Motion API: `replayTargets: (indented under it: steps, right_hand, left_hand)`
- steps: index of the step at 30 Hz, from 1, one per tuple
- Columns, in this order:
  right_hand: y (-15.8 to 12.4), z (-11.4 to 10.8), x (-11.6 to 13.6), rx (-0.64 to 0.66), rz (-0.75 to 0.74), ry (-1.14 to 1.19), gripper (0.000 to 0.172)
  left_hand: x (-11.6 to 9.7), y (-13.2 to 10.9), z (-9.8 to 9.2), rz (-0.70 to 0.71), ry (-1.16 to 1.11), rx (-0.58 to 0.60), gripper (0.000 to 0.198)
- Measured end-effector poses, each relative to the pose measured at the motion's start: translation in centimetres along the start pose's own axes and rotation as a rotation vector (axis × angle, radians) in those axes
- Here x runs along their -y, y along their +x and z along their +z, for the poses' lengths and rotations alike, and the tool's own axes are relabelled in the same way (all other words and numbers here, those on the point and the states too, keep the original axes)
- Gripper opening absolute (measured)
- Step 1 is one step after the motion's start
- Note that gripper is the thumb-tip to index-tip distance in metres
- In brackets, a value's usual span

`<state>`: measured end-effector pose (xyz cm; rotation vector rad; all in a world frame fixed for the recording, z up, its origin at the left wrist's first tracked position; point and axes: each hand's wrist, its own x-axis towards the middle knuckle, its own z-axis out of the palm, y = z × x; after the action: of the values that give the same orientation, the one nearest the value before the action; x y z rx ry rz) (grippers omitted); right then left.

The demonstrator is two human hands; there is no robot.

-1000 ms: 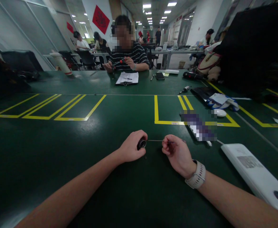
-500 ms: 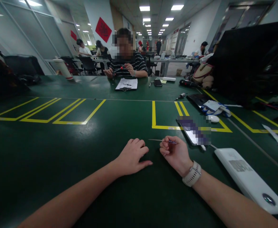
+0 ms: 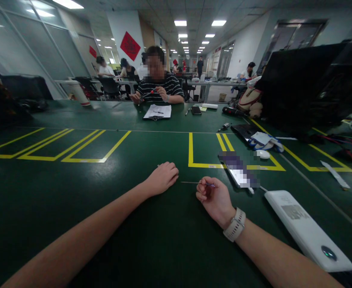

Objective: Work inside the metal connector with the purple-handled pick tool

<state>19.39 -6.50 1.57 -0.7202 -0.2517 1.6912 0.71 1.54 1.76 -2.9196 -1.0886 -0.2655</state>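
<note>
Palm turned up, my right hand [image 3: 216,200] has its fingers curled around a thin screwdriver [image 3: 190,183]. Its slim metal shaft points left, and part of a bluish handle shows at the fingers. My left hand [image 3: 163,179] rests on the green table [image 3: 151,244], back upward, with the fingers together and curled under. A tiny tip shows past its far edge; the palm side is hidden, so what it holds is not clear. The shaft's tip lies just right of my left fingers, apart from them.
A phone [image 3: 237,170] and a white power bank [image 3: 308,230] lie to the right. Beyond are a white mouse [image 3: 262,154], gloves [image 3: 266,141] and yellow tape outlines [image 3: 190,150]. Across the table a person [image 3: 157,86] holds a red-marked tool behind a clipboard [image 3: 157,112].
My left hand has moved left and away from the screwdriver tip, and its fingers have closed together. My right hand keeps its hold on the screwdriver. The view has shifted slightly.
</note>
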Motion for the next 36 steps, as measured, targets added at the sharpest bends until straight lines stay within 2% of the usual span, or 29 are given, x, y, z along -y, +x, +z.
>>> replayTargets:
  steps: [3,10,14,17,24,29,31,34,36]
  right_hand:
    - [0.0,0.0,-0.1,0.009,-0.012,-0.018,0.013]
    - [0.1,-0.1,-0.6,0.040,-0.052,-0.095,0.015]
    - [0.2,0.0,-0.8,0.069,-0.071,-0.151,0.014]
    - [0.1,0.1,-0.8,0.088,-0.076,-0.187,0.013]
    - [-1.2,1.5,-0.3,0.110,-0.093,-0.274,0.014]
    - [-1.5,3.2,2.5,0.036,-0.315,-0.559,0.016]
    - [-0.2,3.0,4.4,-0.055,-0.495,-0.933,0.020]
    - [3.5,1.6,8.4,-0.138,-0.592,-1.112,0.020]
    - [6.6,0.3,11.5,-0.206,-0.653,-1.255,0.022]
  left_hand:
    - [3.0,2.1,0.4,-0.004,0.040,-0.012,0.022]
    - [9.6,8.1,1.0,-0.115,0.153,-0.029,0.024]
    - [11.7,10.2,1.3,-0.166,0.185,-0.047,0.025]
    - [12.2,10.5,1.4,-0.187,0.203,-0.055,0.026]
    - [11.5,10.1,1.4,-0.207,0.218,-0.089,0.031]
    - [10.7,9.9,0.6,-0.207,0.217,-0.175,0.030]
    - [9.1,9.6,0.6,-0.186,0.212,-0.201,0.031]
    - [4.9,8.4,1.1,-0.119,0.123,-0.241,0.034]
    - [1.5,7.4,1.7,-0.063,0.030,-0.222,0.036]
